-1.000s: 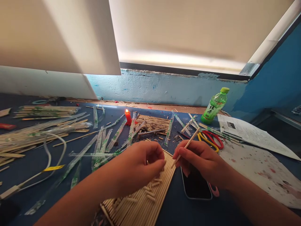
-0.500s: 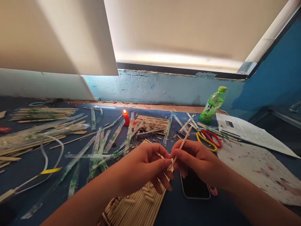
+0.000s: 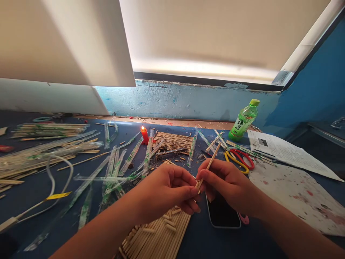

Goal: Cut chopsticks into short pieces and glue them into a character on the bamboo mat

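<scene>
- Head view: both hands meet over the near middle of the desk [image 3: 199, 241], above the right edge of a panel of sticks.
- Right hand [image 3: 222, 178]: thumb and fingers closed in a pinch on a thin wooden stick [image 3: 212, 160]. Stick is tilted, upper end up and to the right, lower end between the two hands.
- Left hand [image 3: 175, 189]: fingers curled, thumb and fingertips nearly together at the stick's lower end. Can't tell if it grips the stick, a small piece, or only touches.
- Stick panel [image 3: 172, 242]: sticks side by side, partly under the left hand and forearm. Loose short pieces [image 3: 170, 223] lie on top.
- Phone [image 3: 223, 215]: dark screen, flat just right of the panel, partly under the right hand. Pink item [image 3: 244, 218] at its right edge.
- Scissors [image 3: 238, 162]: red and yellow handles, just beyond the right hand.
- Candle [image 3: 145, 136]: red, lit, upright, near a smaller stick panel [image 3: 175, 139] at the back.
- Bottle [image 3: 242, 121]: green, capped, back right; printed paper [image 3: 285, 151] and a stained sheet [image 3: 291, 192] near it.
- Left side: clear wrappers [image 3: 111, 172], stick bundle [image 3: 51, 130], pale cable [image 3: 52, 178] with yellow tag [image 3: 58, 195].
</scene>
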Motion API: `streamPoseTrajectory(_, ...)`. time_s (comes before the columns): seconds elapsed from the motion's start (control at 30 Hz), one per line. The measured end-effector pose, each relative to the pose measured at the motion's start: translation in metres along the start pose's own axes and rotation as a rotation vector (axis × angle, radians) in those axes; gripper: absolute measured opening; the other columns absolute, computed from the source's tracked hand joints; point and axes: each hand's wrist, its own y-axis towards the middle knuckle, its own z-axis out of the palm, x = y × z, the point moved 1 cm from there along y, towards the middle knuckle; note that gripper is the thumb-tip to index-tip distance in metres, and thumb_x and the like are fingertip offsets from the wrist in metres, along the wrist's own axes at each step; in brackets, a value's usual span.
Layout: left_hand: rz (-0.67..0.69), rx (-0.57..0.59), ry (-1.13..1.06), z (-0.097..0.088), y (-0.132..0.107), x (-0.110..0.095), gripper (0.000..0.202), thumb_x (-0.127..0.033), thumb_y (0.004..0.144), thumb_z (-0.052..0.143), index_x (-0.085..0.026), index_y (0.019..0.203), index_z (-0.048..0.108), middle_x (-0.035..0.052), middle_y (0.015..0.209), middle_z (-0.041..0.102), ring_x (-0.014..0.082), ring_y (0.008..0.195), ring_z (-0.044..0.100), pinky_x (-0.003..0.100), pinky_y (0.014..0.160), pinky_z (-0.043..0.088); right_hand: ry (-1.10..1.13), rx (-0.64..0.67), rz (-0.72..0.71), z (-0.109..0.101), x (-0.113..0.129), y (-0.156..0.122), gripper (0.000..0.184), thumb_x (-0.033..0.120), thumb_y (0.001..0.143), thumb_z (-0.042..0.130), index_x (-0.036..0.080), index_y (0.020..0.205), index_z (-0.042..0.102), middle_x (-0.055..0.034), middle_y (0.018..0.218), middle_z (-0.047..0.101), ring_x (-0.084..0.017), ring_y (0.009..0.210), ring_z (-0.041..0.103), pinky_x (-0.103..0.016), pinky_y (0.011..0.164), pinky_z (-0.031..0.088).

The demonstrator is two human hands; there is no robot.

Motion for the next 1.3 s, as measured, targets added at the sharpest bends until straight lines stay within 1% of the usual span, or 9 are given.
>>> streamPoseTrajectory(0.5,0.012,0.019,-0.004,0.003,0.001,0.0,0.016,-0.027,0.083,0.077,-0.012,0.085,0.073,0.0034,0.072,0.074,0.0144,0.067,0.073,0.027,0.069,0.06,-0.022,0.035,-0.049,-0.001,0.005,-0.001,0.031,0.047,0.1,0.052,0.018,0.098,0.064,-0.0011,0.076,0.067,-0.011,0.062,0.059,-0.024,0.06,0.049)
streamPoseTrajectory(0.6,0.013,-0.028,0.002,0.003,0.001,-0.001,0.012,-0.022,0.082,0.078,-0.012,0.08,0.071,0.004,0.067,0.074,0.014,0.064,0.072,0.026,0.068,0.06,-0.142,-0.056,-0.109,-0.026,0.004,0.004,0.044,0.053,0.103,0.037,0.02,0.109,0.064,-0.0046,0.084,0.07,-0.016,0.066,0.062,-0.031,0.064,0.051)
streamPoseTrajectory(0.7,0.031,-0.102,-0.007,0.003,0.001,-0.005,0.014,-0.021,0.079,0.08,-0.012,0.078,0.069,0.0049,0.067,0.075,0.0146,0.063,0.072,0.026,0.065,0.06,-0.66,-0.381,-0.034,-0.069,-0.001,0.012,0.031,0.05,0.096,0.055,0.023,0.104,0.069,-0.0055,0.087,0.072,-0.021,0.077,0.064,-0.036,0.072,0.049)
streamPoseTrajectory(0.73,0.039,-0.12,-0.013,0.003,0.001,-0.006,0.015,-0.022,0.078,0.08,-0.012,0.079,0.069,0.0052,0.069,0.075,0.0151,0.064,0.072,0.026,0.064,0.06,-0.817,-0.436,0.018,-0.081,-0.002,0.014,0.028,0.048,0.092,0.061,0.023,0.101,0.071,-0.0069,0.092,0.072,-0.024,0.081,0.064,-0.038,0.074,0.048)
streamPoseTrajectory(0.8,0.054,-0.141,-0.023,0.003,0.001,-0.007,0.016,-0.023,0.078,0.08,-0.012,0.082,0.069,0.0054,0.073,0.076,0.0157,0.065,0.073,0.026,0.062,0.06,-0.874,-0.463,0.063,-0.094,-0.003,0.017,0.03,0.048,0.089,0.065,0.021,0.1,0.072,-0.0088,0.096,0.073,-0.025,0.083,0.065,-0.04,0.074,0.048)
streamPoseTrajectory(0.87,0.055,-0.156,-0.03,0.004,0.001,-0.007,0.017,-0.024,0.078,0.08,-0.013,0.083,0.068,0.0053,0.075,0.076,0.0157,0.065,0.073,0.026,0.062,0.06,-0.653,-0.372,0.019,-0.088,0.0,0.016,0.034,0.05,0.091,0.062,0.022,0.108,0.072,-0.0077,0.097,0.072,-0.023,0.084,0.066,-0.037,0.075,0.05)
streamPoseTrajectory(1.0,0.04,-0.119,-0.014,0.005,0.002,-0.002,0.018,-0.025,0.077,0.08,-0.013,0.083,0.068,0.0057,0.075,0.076,0.0169,0.065,0.073,0.029,0.064,0.061,-0.165,-0.123,-0.074,-0.04,0.007,0.008,0.031,0.046,0.091,0.067,0.022,0.111,0.071,-0.0022,0.081,0.069,-0.014,0.068,0.063,-0.029,0.067,0.052)
streamPoseTrajectory(1.13,0.02,-0.065,0.026,0.007,0.003,0.003,0.018,-0.029,0.079,0.079,-0.014,0.085,0.071,0.0061,0.076,0.076,0.0172,0.065,0.073,0.029,0.064,0.06,0.005,-0.002,-0.063,-0.007,0.005,0.001,0.02,0.037,0.091,0.07,0.02,0.101,0.071,-0.0015,0.079,0.068,-0.013,0.072,0.065,-0.025,0.068,0.054)
streamPoseTrajectory(1.3,0.005,-0.102,0.021,0.005,0.005,0.004,0.024,-0.035,0.077,0.081,-0.014,0.085,0.074,0.0056,0.072,0.075,0.0168,0.064,0.073,0.027,0.062,0.059,0.076,-0.023,-0.014,-0.006,0.0,0.0,0.018,0.036,0.091,0.07,0.019,0.098,0.072,-0.0035,0.085,0.07,-0.016,0.081,0.069,-0.029,0.077,0.058)
